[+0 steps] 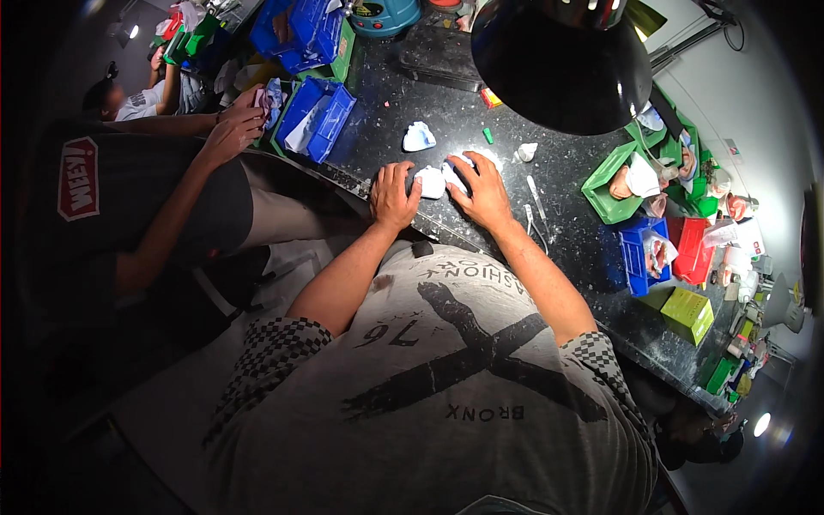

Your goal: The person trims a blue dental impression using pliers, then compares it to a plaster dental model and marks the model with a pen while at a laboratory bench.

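Observation:
My left hand [394,195] has its fingers curled at the left side of a white plaster piece [429,183] on the dark worktop [360,129]. My right hand [481,193] grips a neighbouring white plaster piece [451,175], partly covered by its fingers. Above them lie another white piece [419,136] and a small green object [487,136]. A small white piece [526,152] and slim metal tools [536,196] lie right of my right hand.
A co-worker [146,197] works close on my left, beside blue bins [337,120]; another person [129,103] is beyond. A black lamp [558,69] hangs over the worktop. Green bins [601,193], a blue bin [635,257], a red bin [691,249] and a yellow-green box [687,316] crowd the right.

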Demonstrator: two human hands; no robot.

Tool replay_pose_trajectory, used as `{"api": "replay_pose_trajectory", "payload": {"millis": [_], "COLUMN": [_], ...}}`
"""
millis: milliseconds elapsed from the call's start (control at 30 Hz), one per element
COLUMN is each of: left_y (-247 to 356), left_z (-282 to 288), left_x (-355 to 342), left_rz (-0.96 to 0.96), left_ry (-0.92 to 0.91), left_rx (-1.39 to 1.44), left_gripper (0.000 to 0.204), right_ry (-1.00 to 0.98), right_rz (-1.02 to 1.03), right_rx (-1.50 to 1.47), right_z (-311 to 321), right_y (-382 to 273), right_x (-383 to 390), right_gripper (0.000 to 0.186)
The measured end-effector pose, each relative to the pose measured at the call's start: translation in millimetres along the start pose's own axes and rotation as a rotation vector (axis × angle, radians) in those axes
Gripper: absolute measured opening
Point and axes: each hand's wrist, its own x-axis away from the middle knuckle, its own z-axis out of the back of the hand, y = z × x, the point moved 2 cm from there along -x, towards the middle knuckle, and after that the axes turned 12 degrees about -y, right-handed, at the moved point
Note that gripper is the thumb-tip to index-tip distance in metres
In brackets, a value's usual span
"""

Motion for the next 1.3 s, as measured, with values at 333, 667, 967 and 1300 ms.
{"api": "replay_pose_trajectory", "payload": {"millis": [333,667,967,1300], "left_y": [1,19,41,50], "left_z": [2,13,7,39], "left_x": [1,0,-4,-8], "left_rz": [0.05,-0.024,0.186,0.223], "left_ry": [-0.06,-0.021,-0.185,-0.505], "left_rx": [0.03,-0.01,-0.016,1.868], "left_gripper": [0.042,0.088,0.072,0.08], "right_ry": [0.007,0.13,-0.017,-0.133], "right_rz": [0.014,-0.138,-0.421,-0.264], "right_rx": [-0.023,-0.452,-2.291,-2.378], "right_z": [3,6,1,12], "right_y": [-2,1,-3,-13], "right_x": [1,-13,0,9], "right_gripper": [0.055,0.056,0.06,0.058]}}
